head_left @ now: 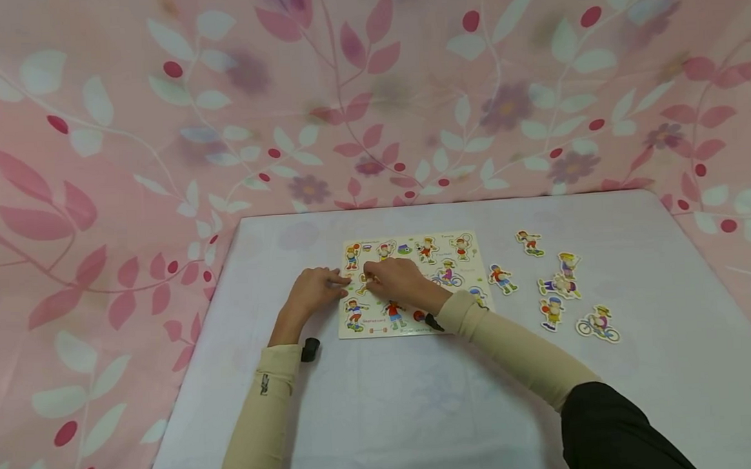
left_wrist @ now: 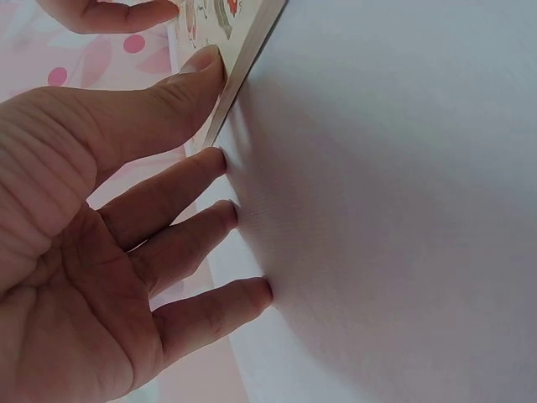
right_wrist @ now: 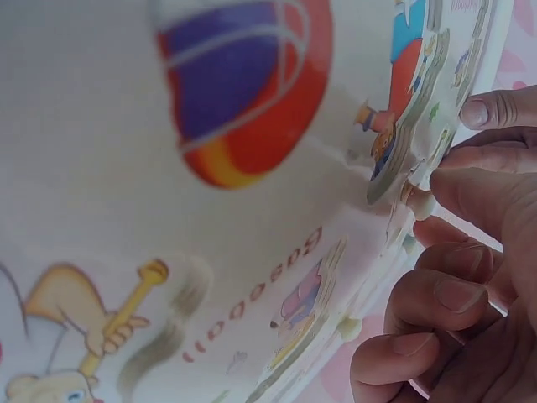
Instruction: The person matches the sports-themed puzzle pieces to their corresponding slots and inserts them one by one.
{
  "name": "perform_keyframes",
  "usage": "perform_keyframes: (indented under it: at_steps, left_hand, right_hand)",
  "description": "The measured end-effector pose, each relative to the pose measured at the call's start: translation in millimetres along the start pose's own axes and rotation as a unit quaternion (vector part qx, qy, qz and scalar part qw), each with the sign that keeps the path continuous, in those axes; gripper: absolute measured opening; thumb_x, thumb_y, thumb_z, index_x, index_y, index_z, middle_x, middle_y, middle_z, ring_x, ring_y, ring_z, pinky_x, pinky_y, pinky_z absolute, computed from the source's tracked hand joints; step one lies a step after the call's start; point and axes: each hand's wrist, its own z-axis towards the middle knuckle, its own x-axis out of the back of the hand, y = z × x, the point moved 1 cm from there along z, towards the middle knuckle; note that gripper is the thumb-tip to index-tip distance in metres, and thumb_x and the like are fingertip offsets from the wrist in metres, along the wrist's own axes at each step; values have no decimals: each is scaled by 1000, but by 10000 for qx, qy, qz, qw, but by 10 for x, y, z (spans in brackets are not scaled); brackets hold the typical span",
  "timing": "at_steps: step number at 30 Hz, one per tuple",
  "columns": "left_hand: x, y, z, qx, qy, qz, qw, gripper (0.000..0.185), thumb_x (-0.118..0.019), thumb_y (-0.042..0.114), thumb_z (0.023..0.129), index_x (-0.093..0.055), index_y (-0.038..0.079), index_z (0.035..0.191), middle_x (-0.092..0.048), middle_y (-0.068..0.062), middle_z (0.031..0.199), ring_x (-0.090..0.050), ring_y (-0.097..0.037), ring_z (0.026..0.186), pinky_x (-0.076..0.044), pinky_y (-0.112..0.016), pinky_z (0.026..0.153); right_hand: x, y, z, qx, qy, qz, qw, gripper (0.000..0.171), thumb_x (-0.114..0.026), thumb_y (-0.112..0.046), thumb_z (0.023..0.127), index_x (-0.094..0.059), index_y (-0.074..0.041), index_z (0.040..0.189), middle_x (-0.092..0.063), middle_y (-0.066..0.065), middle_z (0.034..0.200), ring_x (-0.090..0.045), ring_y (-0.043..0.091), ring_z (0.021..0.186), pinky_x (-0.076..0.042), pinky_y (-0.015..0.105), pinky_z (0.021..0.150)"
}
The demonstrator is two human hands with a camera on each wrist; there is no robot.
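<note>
A pale puzzle board (head_left: pixel 374 321) printed with sports figures lies on the white table. My left hand (head_left: pixel 312 290) is at its left edge; in the left wrist view the thumb (left_wrist: pixel 185 84) touches the board's side and the other fingers (left_wrist: pixel 210 315) spread down to the cloth. Over the board's left half, my right hand (head_left: pixel 402 280) pinches a small puzzle piece (head_left: pixel 362 284) at the middle row. Thumb and fingers hide much of that piece in the right wrist view. Figure pieces such as a cyclist (head_left: pixel 447 273) and a skateboarder (head_left: pixel 354 314) sit on the board.
Right of the board lie several loose figure pieces: one in a blue top (head_left: pixel 503 280), one at the back (head_left: pixel 529 243), a cyclist piece (head_left: pixel 598 325) and a capped figure (head_left: pixel 552 313). Two others overlap each other. A pink floral cloth (head_left: pixel 370 90) hangs behind the table.
</note>
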Motion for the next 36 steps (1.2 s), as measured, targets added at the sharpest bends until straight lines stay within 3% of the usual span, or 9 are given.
perform_keyframes:
  at_steps: [16,25,30,36]
  left_hand:
    - [8,-5,-9,-30,32,58,10000,30,-80,23,84,-76,17,114,-61,-9,131,-48,-37,131,-34,-52,110]
    - [17,-14,-30,-40,67,56,10000,31,-80,22,83,-76,15,114,-62,-10,130,-48,-38,131,-32,-51,112]
    - [23,-3,-33,-66,88,39,9999,30,-80,21,84,-76,15,113,-62,-11,130,-47,-39,131,-31,-52,112]
    - [14,3,-26,-80,46,30,10000,31,-79,21,84,-75,15,114,-61,-11,131,-47,-39,132,-31,-52,112]
  right_hand:
    - [151,-45,-249,-126,308,-102,9994,25,-62,-35,97,-66,-20,117,-68,-5,81,-51,11,58,-35,24,45]
    - [221,30,-535,-330,425,35,9985,23,-65,-35,95,-66,-20,113,-57,-10,64,-44,11,50,-27,25,41]
    - [211,96,-688,-362,519,-23,9980,22,-65,-35,95,-67,-21,111,-58,-11,65,-41,9,48,-26,25,41]
    - [260,203,-888,-584,552,-23,9968,23,-65,-36,95,-66,-21,112,-49,-10,58,-41,9,49,-28,25,42]
